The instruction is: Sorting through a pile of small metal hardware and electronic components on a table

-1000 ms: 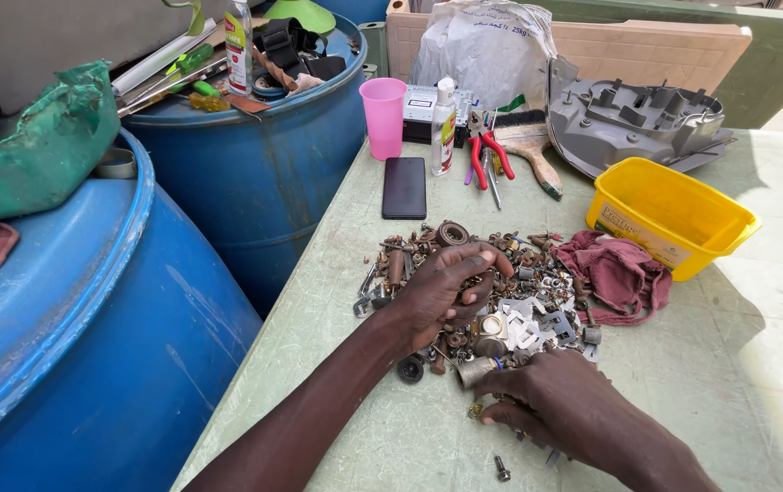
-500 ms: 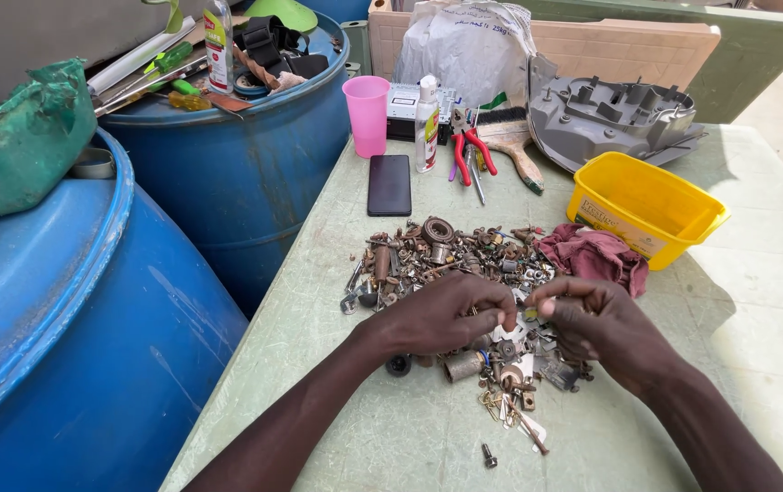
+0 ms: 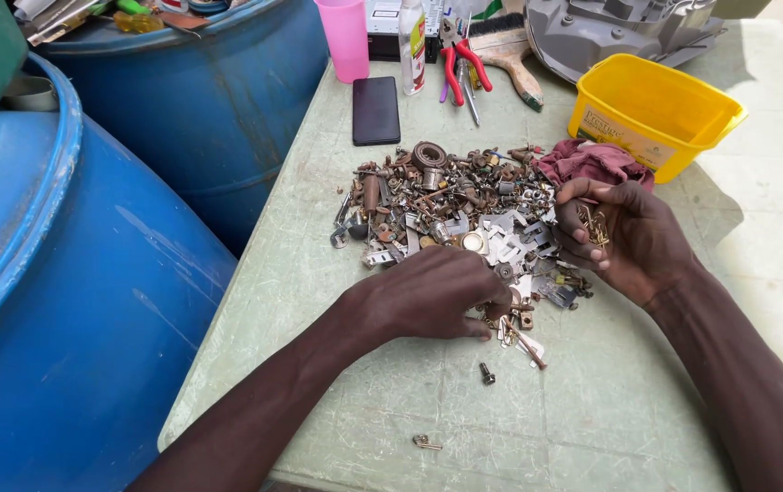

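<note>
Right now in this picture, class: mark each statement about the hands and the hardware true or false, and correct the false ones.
1. The right hand cups small brass-coloured pieces. True.
2. The left hand is lifted clear of the pile of metal parts. False: it rests on the pile's near edge.
3. The yellow tub sits behind the red rag. True.
4. The black phone lies on top of the pile. False: it lies apart, near the pink cup.
</note>
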